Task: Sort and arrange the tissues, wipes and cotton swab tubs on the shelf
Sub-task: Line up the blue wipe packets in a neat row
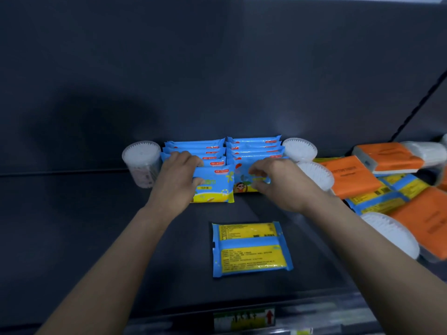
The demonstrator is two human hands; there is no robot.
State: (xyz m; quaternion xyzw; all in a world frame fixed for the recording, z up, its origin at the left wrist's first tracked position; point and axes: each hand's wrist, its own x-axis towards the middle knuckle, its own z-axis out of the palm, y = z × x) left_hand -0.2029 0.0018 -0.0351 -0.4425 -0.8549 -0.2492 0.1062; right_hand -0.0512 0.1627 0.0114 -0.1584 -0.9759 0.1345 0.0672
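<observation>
Two rows of blue-and-yellow wipe packs stand on edge, side by side, at the back of the dark shelf (72, 238), against its rear panel. The left row (193, 147) and the right row (254, 145) meet in the middle.

The left hand (180, 175) grips the left row's front pack (215, 189). Its fingers (191, 159) curl over the pack's top edge and the thumb presses on the printed face. The right hand (275, 180) has its fingers (256, 170) curled in a pinch on the right row's front pack (242, 184), near its upper right part.

Nearer the shelf's front edge, well apart from the rows, a loose wipe pack (251, 249) lies flat with its yellow back label up.

An upright cotton swab tub (142, 163) stands just beside the left row's outer end. On the other side, a back tub (300, 148) stands beside the right row, and a nearer tub (316, 176) is just in front of it, partly hidden by the right wrist.

Farther right is an unsorted heap. Orange tissue packs (353, 175) lie tilted over more wipe packs (387, 189) turned label-up. A tipped tub (391, 233) lies on its side among them, blurred.

A price label (244, 319) with a red arrow sits on the shelf's front lip.
</observation>
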